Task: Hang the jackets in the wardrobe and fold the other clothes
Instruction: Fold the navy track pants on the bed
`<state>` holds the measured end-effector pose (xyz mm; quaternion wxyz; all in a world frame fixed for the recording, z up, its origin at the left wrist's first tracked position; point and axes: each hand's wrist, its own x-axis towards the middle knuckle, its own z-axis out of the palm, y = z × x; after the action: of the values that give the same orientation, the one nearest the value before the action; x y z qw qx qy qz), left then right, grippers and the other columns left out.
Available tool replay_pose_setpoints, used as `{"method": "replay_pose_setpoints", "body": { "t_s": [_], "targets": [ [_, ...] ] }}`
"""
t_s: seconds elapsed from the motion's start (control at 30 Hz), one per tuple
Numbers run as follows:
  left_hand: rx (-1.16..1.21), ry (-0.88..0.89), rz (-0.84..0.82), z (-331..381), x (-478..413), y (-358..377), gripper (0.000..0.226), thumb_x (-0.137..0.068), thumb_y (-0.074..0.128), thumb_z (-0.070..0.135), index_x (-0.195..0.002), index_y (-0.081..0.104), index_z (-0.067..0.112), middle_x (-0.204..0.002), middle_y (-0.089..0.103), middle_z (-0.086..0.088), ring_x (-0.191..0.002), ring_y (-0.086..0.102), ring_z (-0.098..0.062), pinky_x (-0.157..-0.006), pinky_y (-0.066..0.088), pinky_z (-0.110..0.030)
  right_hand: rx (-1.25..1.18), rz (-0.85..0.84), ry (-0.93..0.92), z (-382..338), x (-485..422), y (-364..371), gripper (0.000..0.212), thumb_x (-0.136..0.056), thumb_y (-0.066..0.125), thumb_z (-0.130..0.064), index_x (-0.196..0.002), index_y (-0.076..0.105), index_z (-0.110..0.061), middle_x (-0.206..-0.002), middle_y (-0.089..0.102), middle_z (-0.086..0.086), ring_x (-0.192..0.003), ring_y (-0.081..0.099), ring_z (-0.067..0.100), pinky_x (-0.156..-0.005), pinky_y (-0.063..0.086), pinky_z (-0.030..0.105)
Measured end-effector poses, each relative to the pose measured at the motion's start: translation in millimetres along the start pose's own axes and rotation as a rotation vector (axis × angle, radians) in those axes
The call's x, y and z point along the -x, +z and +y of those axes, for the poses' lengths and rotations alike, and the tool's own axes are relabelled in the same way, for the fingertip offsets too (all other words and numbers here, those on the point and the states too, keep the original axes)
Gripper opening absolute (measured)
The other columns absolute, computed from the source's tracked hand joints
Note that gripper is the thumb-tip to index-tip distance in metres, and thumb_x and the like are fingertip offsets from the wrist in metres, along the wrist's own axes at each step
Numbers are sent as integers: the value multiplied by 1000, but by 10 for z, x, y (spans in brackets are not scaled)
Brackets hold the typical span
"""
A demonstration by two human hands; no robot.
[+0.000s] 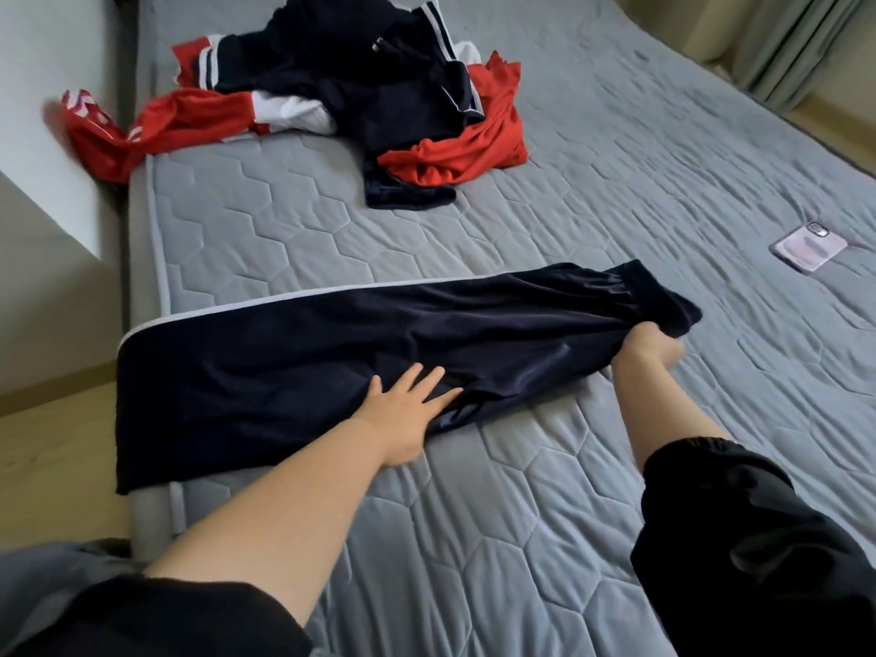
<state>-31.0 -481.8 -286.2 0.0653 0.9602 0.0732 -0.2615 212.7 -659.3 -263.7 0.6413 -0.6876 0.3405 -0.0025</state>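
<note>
Grey quilted bed (521,514). The left hand (407,414), fingers (426,381) flat, pins navy trousers (284,353); the right hand (649,346) grips their end. Pull taut, then fold beside those fingers.

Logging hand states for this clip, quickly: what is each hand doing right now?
Left hand: open, fingers spread flat, pressing on the navy trousers.
Right hand: closed, gripping one end of the navy trousers.

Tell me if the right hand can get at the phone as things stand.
Probably yes: bare mattress lies between the right hand and the phone, but its fingers grip the navy trousers.
</note>
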Motion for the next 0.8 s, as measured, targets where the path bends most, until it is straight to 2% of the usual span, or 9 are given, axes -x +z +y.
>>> {"method": "replay_pose_setpoints", "body": {
  "t_s": [0.13, 0.27, 0.33, 0.4, 0.5, 0.57, 0.63, 0.7, 0.8],
  "targets": [
    [66, 172, -56, 675, -290, -184, 80, -89, 42, 15, -149, -6, 38, -157, -18, 8, -145, -14, -22, -112, 7, -62, -53, 89, -155, -393, -119, -133, 38, -95, 41, -14, -134, 45, -14, -130, 55, 6, -113, 56, 20, -80, 40, 22],
    [207, 221, -138, 905, -396, -174, 72, -89, 50, 39, -150, 12, 35, -159, -5, 3, -145, -11, -19, -116, -1, -51, 50, -44, -442, -515, 18, -204, 33, -93, 44, -13, -125, 48, -10, -117, 59, 5, -104, 57, 19, -74, 37, 16],
    [632, 118, -86, 834, -351, -227, 56, -90, 53, 34, -144, 37, 26, -157, 18, 0, -145, 10, -16, -117, 8, -34, 147, -186, -643, -369, 209, -195, 31, -93, 47, -13, -123, 50, -8, -108, 58, 1, -102, 56, 19, -73, 34, 15],
    [1236, -94, 31, 665, -290, -312, 38, -94, 51, 24, -131, 54, 15, -142, 47, -5, -130, 43, -16, -101, 33, -21, 273, -339, -805, -93, 439, -210, 28, -90, 52, -12, -118, 52, -10, -97, 59, -1, -94, 58, 24, -72, 35, 22],
    [2040, -327, 73, 305, -206, -365, 39, -99, 32, 44, -127, 50, 23, -127, 57, -6, -110, 56, -22, -92, 39, -34, 531, -645, -1061, 371, 789, -294, 48, -76, 63, 0, -122, 56, -9, -102, 68, 12, -91, 59, 28, -70, 39, 30],
    [2272, -317, 58, 121, -184, -349, 48, -95, 28, 58, -121, 52, 25, -121, 61, -7, -104, 59, -24, -87, 45, -38, 737, -899, -1383, 631, 891, -349, 63, -59, 72, 7, -120, 59, 1, -113, 66, 18, -97, 65, 30, -80, 47, 31],
    [2256, -299, 69, 111, -179, -334, 51, -93, 41, 56, -119, 60, 16, -115, 66, -11, -105, 63, -26, -89, 50, -42, 949, -1097, -1590, 789, 899, -402, 65, -46, 79, 4, -109, 63, 8, -118, 63, 22, -104, 64, 36, -85, 53, 46],
    [2041, -386, 162, 213, -222, -318, 44, -88, 62, 39, -121, 58, 10, -110, 68, -12, -103, 64, -27, -92, 50, -44, 1102, -1207, -1585, 836, 874, -420, 65, -50, 80, -3, -111, 61, 8, -127, 57, 22, -118, 56, 37, -96, 45, 55],
    [1674, -559, 364, 292, -317, -298, 62, -79, 73, 27, -131, 44, 14, -122, 59, -4, -104, 58, -20, -87, 47, -31, 1187, -1232, -1485, 805, 797, -443, 67, -72, 70, -27, -130, 51, 0, -143, 45, 12, -135, 40, 24, -115, 24, 36]
  ]
}}
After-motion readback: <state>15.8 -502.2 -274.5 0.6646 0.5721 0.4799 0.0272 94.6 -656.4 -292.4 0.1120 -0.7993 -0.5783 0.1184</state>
